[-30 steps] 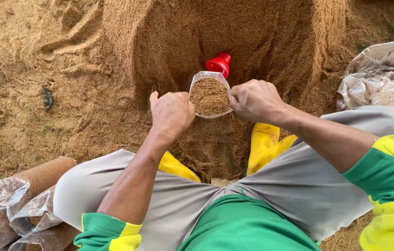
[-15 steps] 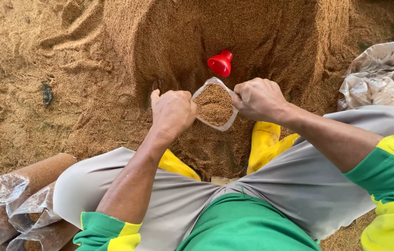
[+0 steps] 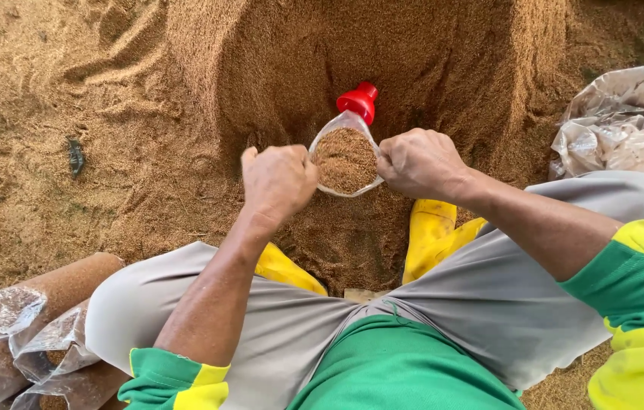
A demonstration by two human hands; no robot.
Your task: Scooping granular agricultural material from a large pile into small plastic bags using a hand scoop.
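— Brown sawdust-like grain lay in a great heap before the seated person, didn't it?

— Yes, hollowed in front. Grey trousers and yellow boots framed it, crumpled plastic lay at the right, filled bags at the lower left.

— And the hands?

— The left hand and right hand were apart, each clamped on one side of a clear bag, its mouth open, full of grain, standing in the hollow.

— Anything smaller?

— A red scoop, just behind the bag.
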